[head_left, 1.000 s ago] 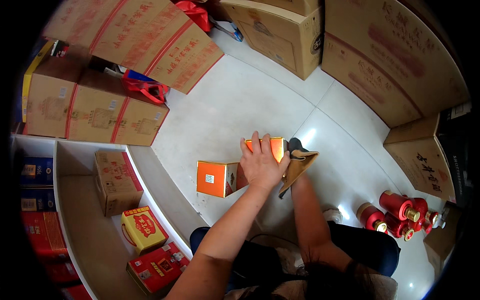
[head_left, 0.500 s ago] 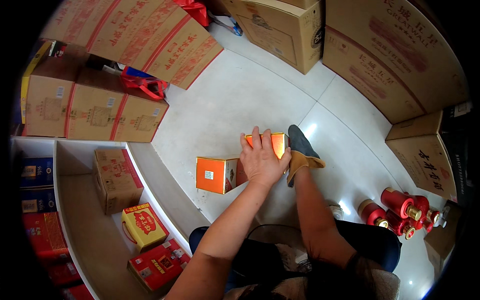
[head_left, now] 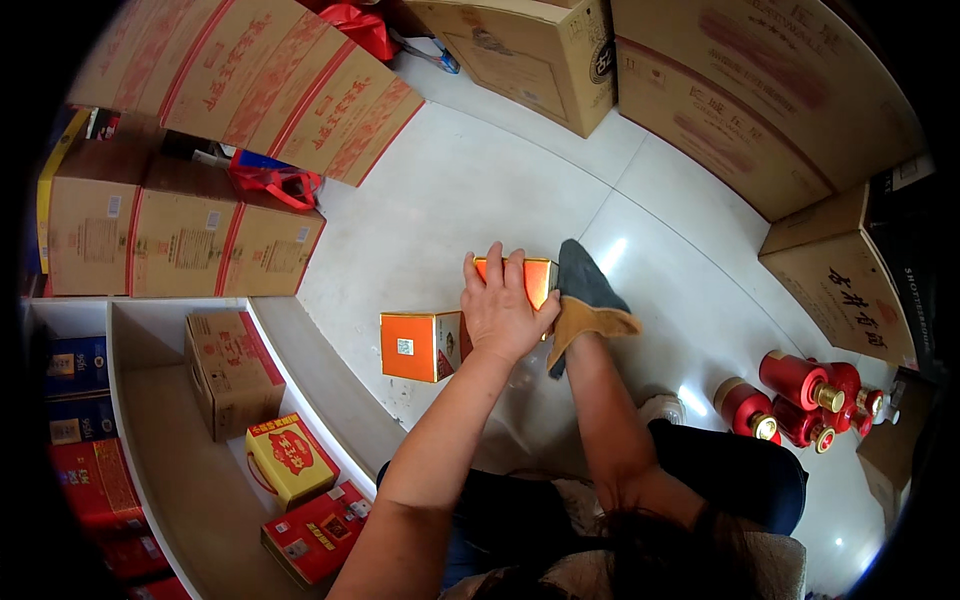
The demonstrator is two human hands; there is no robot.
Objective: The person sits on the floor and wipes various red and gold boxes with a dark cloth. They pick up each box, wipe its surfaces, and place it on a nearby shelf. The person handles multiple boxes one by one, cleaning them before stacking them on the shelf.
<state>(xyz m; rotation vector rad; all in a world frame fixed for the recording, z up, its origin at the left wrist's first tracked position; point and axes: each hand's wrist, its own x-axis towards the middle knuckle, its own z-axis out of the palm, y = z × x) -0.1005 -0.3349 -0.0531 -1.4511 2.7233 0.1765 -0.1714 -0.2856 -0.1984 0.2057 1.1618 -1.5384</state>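
Note:
My left hand (head_left: 502, 318) spreads over an orange box with gold edges (head_left: 538, 279) and grips its upper part. Against the box's right side lies a dark grey and tan cloth (head_left: 585, 285), which covers most of my right hand (head_left: 584, 347); its fingers are hidden by the cloth. Just left of my left hand, a second orange box (head_left: 410, 346) with a white square label stands on the floor. My left wrist partly hides its right side.
Several red bottles with gold caps (head_left: 790, 390) lie to the right. Brown cartons (head_left: 270, 90) and taller cartons (head_left: 740, 110) line the back. At left, a white shelf (head_left: 150, 440) holds a yellow box (head_left: 291, 457), a red box (head_left: 318, 530) and a brown carton (head_left: 235, 372).
The view has shifted slightly. The cloth has turned on the box's right side and now spreads into a wider point. My left hand keeps its hold on the box.

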